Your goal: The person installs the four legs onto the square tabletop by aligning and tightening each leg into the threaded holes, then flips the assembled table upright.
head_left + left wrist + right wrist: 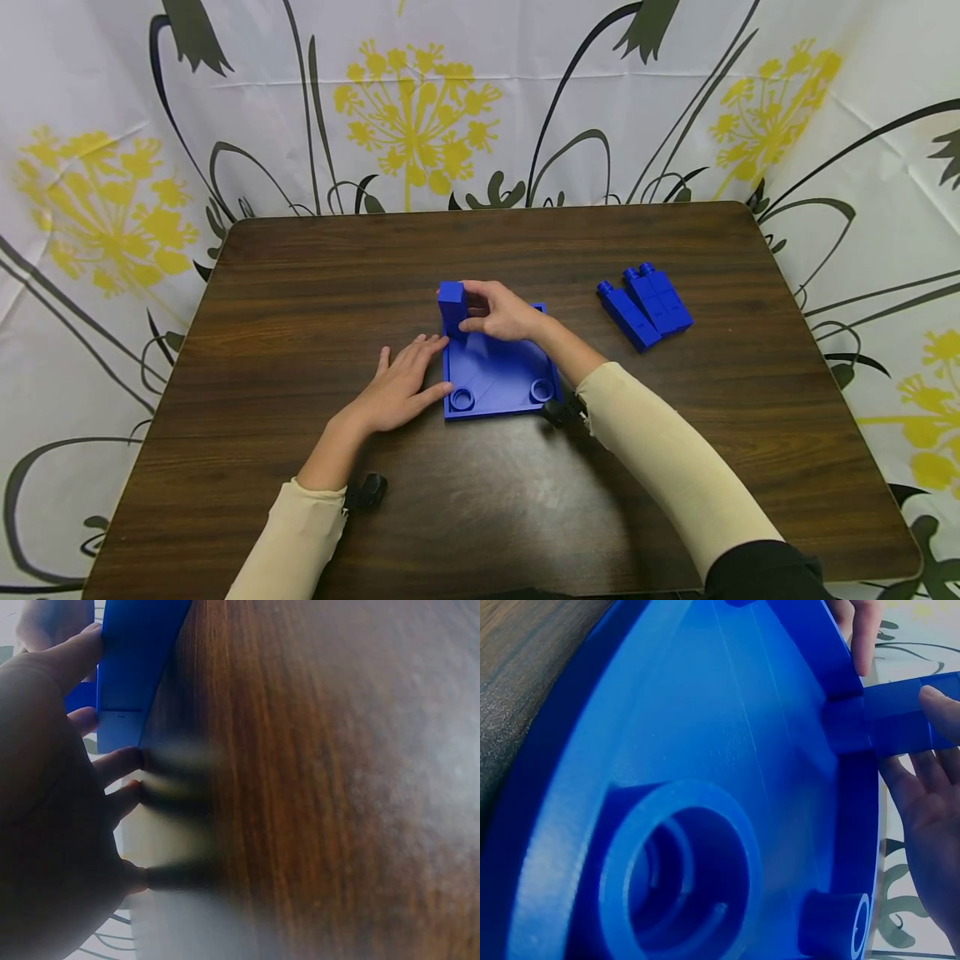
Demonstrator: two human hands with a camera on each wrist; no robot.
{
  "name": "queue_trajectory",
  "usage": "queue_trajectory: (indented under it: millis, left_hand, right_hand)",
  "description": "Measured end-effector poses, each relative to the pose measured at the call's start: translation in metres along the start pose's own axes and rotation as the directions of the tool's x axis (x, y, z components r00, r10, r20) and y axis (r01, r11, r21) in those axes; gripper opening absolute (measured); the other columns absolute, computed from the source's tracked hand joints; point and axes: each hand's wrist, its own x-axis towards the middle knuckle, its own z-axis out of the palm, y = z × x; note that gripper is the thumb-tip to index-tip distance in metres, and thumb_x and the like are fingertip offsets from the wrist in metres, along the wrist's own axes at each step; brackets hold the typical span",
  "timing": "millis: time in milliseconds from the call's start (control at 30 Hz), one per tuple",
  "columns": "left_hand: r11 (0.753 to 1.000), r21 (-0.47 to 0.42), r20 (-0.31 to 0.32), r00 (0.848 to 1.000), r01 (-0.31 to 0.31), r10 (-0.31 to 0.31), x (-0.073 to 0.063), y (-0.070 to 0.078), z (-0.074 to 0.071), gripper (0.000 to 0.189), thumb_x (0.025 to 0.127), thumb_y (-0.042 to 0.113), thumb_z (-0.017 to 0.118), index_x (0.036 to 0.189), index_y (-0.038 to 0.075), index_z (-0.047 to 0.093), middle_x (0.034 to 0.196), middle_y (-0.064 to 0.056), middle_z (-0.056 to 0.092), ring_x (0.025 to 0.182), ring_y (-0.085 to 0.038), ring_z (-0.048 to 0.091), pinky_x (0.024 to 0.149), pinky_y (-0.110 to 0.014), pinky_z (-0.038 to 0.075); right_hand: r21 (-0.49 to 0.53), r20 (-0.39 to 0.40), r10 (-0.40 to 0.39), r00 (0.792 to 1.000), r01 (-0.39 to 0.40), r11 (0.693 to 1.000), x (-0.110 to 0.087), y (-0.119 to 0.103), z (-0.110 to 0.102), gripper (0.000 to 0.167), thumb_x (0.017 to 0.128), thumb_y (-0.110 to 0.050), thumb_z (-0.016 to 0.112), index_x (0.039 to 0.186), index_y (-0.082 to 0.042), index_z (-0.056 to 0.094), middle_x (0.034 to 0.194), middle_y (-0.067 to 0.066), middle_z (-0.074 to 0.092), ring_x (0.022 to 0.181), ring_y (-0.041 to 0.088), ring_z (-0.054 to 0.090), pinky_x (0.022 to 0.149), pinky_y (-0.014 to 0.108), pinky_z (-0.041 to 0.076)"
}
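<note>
A blue square panel (501, 373) with a raised rim lies on the table, round sockets at its corners. My right hand (506, 312) grips a blue square-sided leg (452, 300) that stands upright over the panel's far left corner. In the right wrist view, the thumb and fingers hold this leg (901, 716) from two sides, and its lower end meets the corner socket. My left hand (397, 385), fingers spread and straight, touches the panel's left edge with fingertips and thumb. The left wrist view shows the panel's side wall (135, 667) beside those fingers.
Three more blue legs (647, 307) with round threaded ends lie side by side to the right of the panel. The brown wood-grain table (315, 275) reaches back to a white curtain (517, 50) with a flower print.
</note>
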Motion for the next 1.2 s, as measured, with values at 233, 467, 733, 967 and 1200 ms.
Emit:
queue_trajectory:
  millis: [233,467,733,967,1200]
  left_hand:
    - [1.000,-0.002,0.000,1.000,0.001,-0.001,-0.0002,0.0006,-0.0004,0.069,0.099,0.051,0.050,0.156,0.023,0.022,0.160,-0.009,0.024,0.149,-0.028,0.010,0.107,-0.071,-0.002]
    - [1.000,-0.001,0.000,1.000,0.000,0.000,0.0001,0.0012,-0.0010,0.069,0.099,0.051,0.050,0.156,0.022,0.023,0.160,-0.010,0.024,0.149,-0.028,0.010,0.107,-0.071,-0.002]
    - [1.000,0.004,0.003,1.000,0.001,-0.001,0.0004,-0.0001,-0.0004,0.070,0.099,0.052,0.049,0.156,0.022,0.022,0.160,-0.009,0.023,0.149,-0.027,0.009,0.107,-0.071,-0.003]
    - [1.000,-0.001,0.000,1.000,-0.003,0.003,0.0004,-0.0004,0.0000,0.069,0.100,0.051,0.049,0.156,0.022,0.022,0.160,-0.010,0.023,0.149,-0.028,0.009,0.107,-0.071,-0.003]
    - [1.000,0.003,0.001,1.000,-0.004,0.004,0.0002,-0.0010,0.0008,0.070,0.100,0.052,0.049,0.156,0.022,0.022,0.160,-0.009,0.023,0.149,-0.028,0.009,0.107,-0.071,-0.003]
  right_hand:
    - [-0.025,-0.030,0.006,1.000,-0.006,1.000,-0.0008,-0.0004,0.0006,0.056,0.084,0.010,0.070,0.136,0.005,0.050,0.130,0.019,0.059,0.124,0.026,0.055,0.102,0.034,0.043]
    - [-0.065,-0.055,0.005,0.998,-0.009,0.998,-0.0014,-0.0006,0.0012,0.058,0.083,0.006,0.073,0.137,0.004,0.050,0.127,0.018,0.060,0.122,0.027,0.056,0.100,0.036,0.045]
    - [-0.116,-0.083,0.021,0.996,-0.030,0.993,-0.0015,-0.0024,0.0035,0.059,0.083,0.002,0.075,0.137,0.001,0.051,0.127,0.016,0.061,0.122,0.026,0.056,0.097,0.036,0.047]
    - [-0.148,-0.120,0.032,0.992,-0.049,0.988,-0.0003,-0.0029,0.0061,0.060,0.083,-0.001,0.077,0.136,0.001,0.051,0.126,0.015,0.061,0.121,0.027,0.056,0.096,0.034,0.048]
    - [-0.189,-0.151,0.034,0.988,-0.063,0.980,0.0004,-0.0022,0.0077,0.060,0.081,-0.007,0.081,0.133,0.000,0.053,0.122,0.013,0.063,0.116,0.025,0.059,0.094,0.032,0.049]
